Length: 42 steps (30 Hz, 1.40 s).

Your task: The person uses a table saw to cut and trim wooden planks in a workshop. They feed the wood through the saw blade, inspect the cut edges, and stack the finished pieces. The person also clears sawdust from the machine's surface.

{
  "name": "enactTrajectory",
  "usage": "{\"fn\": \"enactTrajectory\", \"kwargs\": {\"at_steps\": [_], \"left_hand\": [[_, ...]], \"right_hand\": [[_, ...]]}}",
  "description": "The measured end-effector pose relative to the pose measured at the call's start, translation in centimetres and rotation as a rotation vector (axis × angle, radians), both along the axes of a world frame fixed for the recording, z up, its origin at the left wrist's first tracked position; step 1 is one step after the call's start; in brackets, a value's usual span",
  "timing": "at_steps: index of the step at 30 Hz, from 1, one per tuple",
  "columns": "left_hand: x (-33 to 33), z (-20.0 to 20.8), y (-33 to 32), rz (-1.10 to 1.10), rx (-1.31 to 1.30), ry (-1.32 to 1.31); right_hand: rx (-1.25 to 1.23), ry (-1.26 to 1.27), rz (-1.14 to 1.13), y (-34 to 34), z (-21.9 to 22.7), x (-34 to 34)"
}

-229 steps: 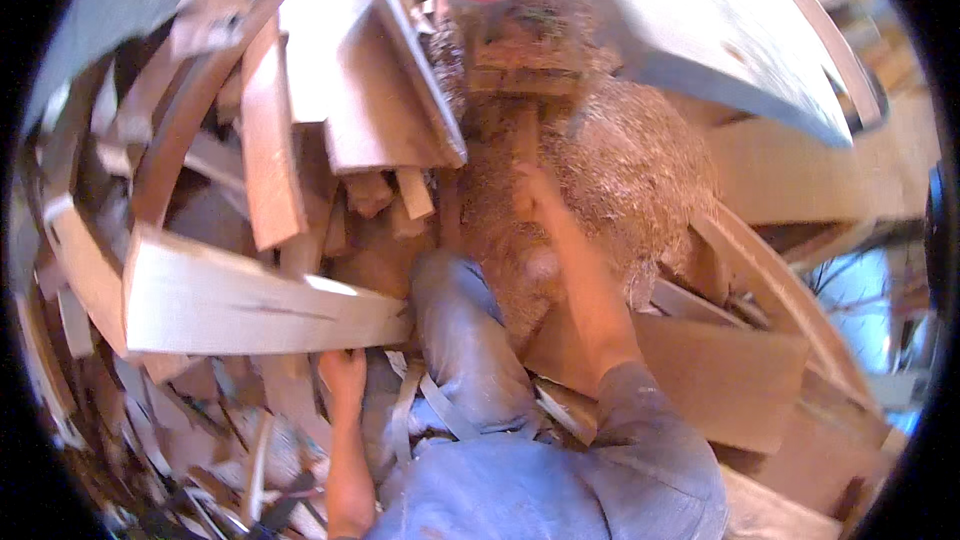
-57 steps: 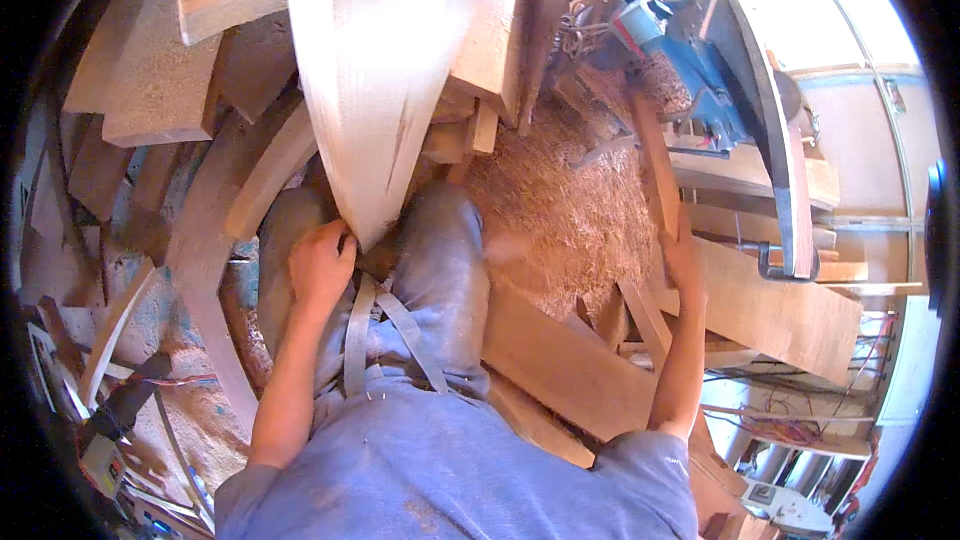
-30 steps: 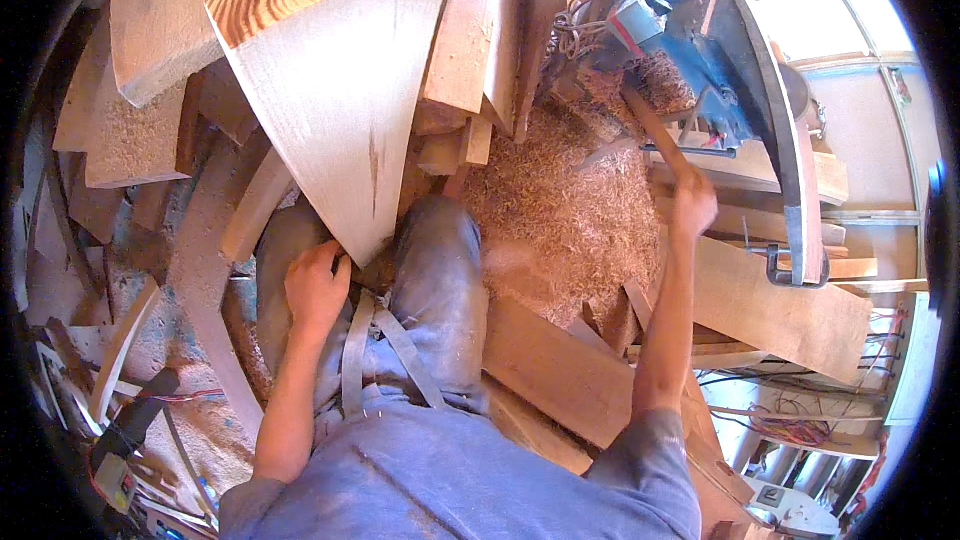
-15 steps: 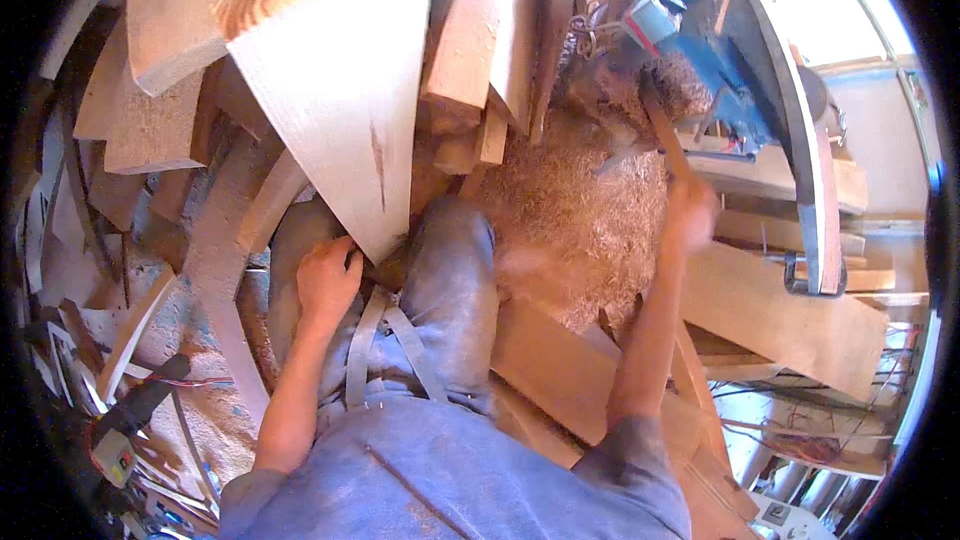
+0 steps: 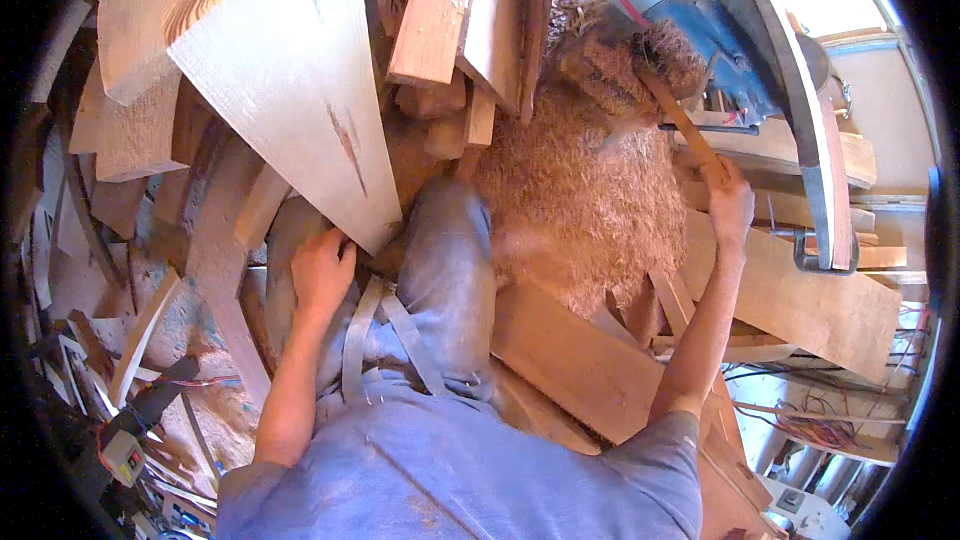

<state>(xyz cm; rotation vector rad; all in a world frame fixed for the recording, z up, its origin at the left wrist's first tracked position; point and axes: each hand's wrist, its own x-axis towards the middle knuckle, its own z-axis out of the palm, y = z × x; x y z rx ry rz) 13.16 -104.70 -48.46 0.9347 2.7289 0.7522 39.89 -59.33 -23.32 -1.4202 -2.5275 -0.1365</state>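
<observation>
A pale tapered plank (image 5: pixel 290 90) with a dark streak in its face slants up and away from my lap, its narrow lower end between my knees. My left hand (image 5: pixel 322 272) rests over my left thigh, closed at the plank's lower left edge; its fingertips are partly hidden. Out to the right, my right hand (image 5: pixel 731 202) is wrapped round a long wooden handle (image 5: pixel 680 125). The handle's far end reaches a brown, bristly mass beside the sawdust, and whatever head it has cannot be made out there.
A heap of sawdust and shavings (image 5: pixel 590 210) lies right of my right knee. Thick timber blocks (image 5: pixel 435 20) stand ahead, with curved boards (image 5: pixel 215 250) to the left. A blue machine (image 5: pixel 735 65) stands at the far right, near a wide board (image 5: pixel 800 290).
My right hand has moved outward to the right, drawing the wooden handle along. My left hand stays by the plank's edge. The whole view has shifted slightly.
</observation>
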Motion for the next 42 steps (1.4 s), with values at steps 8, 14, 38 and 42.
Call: {"fn": "enactTrajectory", "kwargs": {"at_steps": [8, 14, 38, 42], "left_hand": [[0.2, -0.5, 0.5, -0.034, -0.011, 0.024], [0.0, -1.4, 0.0, -0.021, 0.047, 0.051], [0.1, 0.1, -0.1, 0.015, 0.049, -0.022], [0.2, -1.2, -0.4, 0.012, 0.088, -0.007]], "right_hand": [[0.09, 0.007, 0.024, 9.8, -5.1, -6.3], [0.014, -0.178, 0.03, 5.2, -2.8, -6.3], [0.087, -0.104, 0.096, 4.2, -9.6, -1.6], [0.019, 0.157, -0.063, -4.7, -8.8, 2.8]]}}
